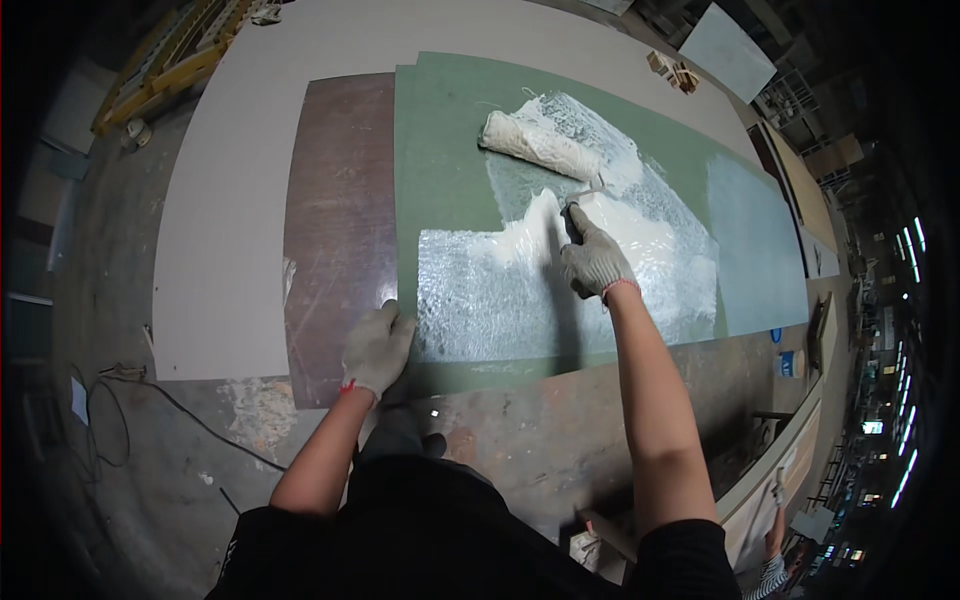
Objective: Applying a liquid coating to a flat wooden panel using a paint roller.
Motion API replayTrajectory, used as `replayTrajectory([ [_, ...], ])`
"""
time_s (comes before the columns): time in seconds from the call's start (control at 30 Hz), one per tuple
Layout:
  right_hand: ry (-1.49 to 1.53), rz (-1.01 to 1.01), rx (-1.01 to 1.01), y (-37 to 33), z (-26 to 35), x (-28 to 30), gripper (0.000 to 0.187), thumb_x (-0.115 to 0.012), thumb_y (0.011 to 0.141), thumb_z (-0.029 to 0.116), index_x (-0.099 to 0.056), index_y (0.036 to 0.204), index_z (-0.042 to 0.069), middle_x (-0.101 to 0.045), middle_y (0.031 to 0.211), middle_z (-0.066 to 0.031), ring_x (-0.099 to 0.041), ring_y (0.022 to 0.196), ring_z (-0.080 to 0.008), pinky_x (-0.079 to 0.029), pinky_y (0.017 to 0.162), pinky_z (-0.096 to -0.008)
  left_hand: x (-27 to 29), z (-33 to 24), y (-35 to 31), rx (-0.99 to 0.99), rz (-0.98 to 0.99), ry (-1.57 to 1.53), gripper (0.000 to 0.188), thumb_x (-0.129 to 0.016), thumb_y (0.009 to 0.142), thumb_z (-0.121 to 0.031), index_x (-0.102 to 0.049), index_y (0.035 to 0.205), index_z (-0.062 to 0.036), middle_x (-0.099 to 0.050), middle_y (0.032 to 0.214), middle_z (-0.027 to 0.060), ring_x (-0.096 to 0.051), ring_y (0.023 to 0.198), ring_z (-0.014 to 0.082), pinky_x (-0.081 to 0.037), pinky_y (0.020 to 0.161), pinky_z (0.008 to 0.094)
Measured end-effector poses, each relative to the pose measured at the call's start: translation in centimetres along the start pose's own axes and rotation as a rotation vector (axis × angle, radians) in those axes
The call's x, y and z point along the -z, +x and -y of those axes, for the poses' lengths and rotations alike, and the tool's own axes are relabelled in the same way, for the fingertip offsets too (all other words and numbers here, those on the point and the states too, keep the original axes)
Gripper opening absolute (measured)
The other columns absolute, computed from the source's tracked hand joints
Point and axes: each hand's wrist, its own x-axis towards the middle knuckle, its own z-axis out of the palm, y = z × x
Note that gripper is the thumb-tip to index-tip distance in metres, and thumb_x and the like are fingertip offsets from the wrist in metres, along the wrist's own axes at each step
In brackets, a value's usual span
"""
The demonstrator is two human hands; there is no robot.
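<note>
My right hand (597,258), in a pale knit glove, is closed around the handle of a paint roller (540,148). The roller's fluffy sleeve is coated in white and lies on a green board (450,120). A thick pool of white paint or glue (640,232) spreads under and beside my right hand, with thinner rolled patches around it. My left hand (378,348), gloved too, rests near the front edge of a brown board (340,220), beside the green board's left edge. Its fingers point forward, loosely spread, and hold nothing I can see.
A large pale sheet (235,200) lies beneath the boards. Small wood blocks (673,72) sit on its far side. Yellow racking (165,70) stands at the far left, and a cable (210,425) runs across the floor. At the lower right, another person's arm (777,520) reaches over a light panel.
</note>
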Motion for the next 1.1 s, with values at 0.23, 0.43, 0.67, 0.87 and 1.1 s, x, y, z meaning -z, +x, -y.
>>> replayTrajectory([
  [0.23, -0.054, 0.028, 0.128, -17.6, -3.1, -6.2, 0.073, -0.06, 0.088, 0.007, -0.038, 0.158, 0.011, -0.07, 0.084, -0.0253, -0.071, 0.061, -0.0317, -0.057, 0.06, -0.0426, 0.1, 1.6, -1.7, 0.049, 0.012, -0.155, 0.045, -0.053, 0.096, -0.04, -0.073, 0.108, -0.0006, -0.072, 0.096, 0.023, -0.069, 0.097, 0.0397, -0.051, 0.086, 0.0449],
  [0.43, -0.141, 0.025, 0.265, -24.5, -5.1, -3.8, 0.075, -0.067, 0.087, 0.006, -0.04, 0.157, 0.01, -0.072, 0.096, -0.0269, -0.073, 0.072, -0.0374, -0.058, 0.07, -0.0432, -1.7, 4.4, -1.5, -0.075, 0.016, -0.281, 0.032, -0.061, 0.095, -0.029, -0.073, 0.099, -0.0001, -0.07, 0.09, 0.019, -0.068, 0.083, 0.0363, -0.052, 0.075, 0.0442],
  [0.67, -0.197, 0.139, 0.045, -6.5, 4.6, -2.5, 0.072, -0.064, 0.089, 0.012, -0.041, 0.157, 0.016, -0.074, 0.099, -0.0242, -0.073, 0.068, -0.0296, -0.058, 0.068, -0.0412, 0.5, 4.3, -0.3, -0.249, 0.133, -0.327, 0.017, -0.068, 0.09, -0.015, -0.075, 0.1, -0.0036, -0.067, 0.087, 0.0166, -0.068, 0.079, 0.0336, -0.054, 0.07, 0.0424],
  [0.87, -0.302, -0.029, 0.155, 7.5, 12.3, -2.7, 0.077, -0.062, 0.087, 0.015, -0.037, 0.16, 0.016, -0.07, 0.129, -0.0211, -0.073, 0.076, -0.0249, -0.059, 0.075, -0.0379, 0.8, 4.6, 0.9, -0.328, 0.219, -0.387, 0.018, -0.067, 0.09, -0.015, -0.074, 0.102, -0.0037, -0.067, 0.085, 0.0163, -0.067, 0.079, 0.0343, -0.054, 0.07, 0.0425],
  [1.1, -0.218, 0.014, 0.081, -0.8, 11.2, -5.4, 0.077, -0.058, 0.087, 0.016, -0.035, 0.16, 0.015, -0.067, 0.125, -0.0292, -0.07, 0.109, -0.0414, -0.055, 0.095, -0.0432, 0.2, 5.4, 0.7, -0.318, 0.222, -0.315, 0.021, -0.064, 0.093, -0.02, -0.073, 0.098, -0.0017, -0.067, 0.085, 0.0176, -0.067, 0.08, 0.0354, -0.053, 0.073, 0.0428],
])
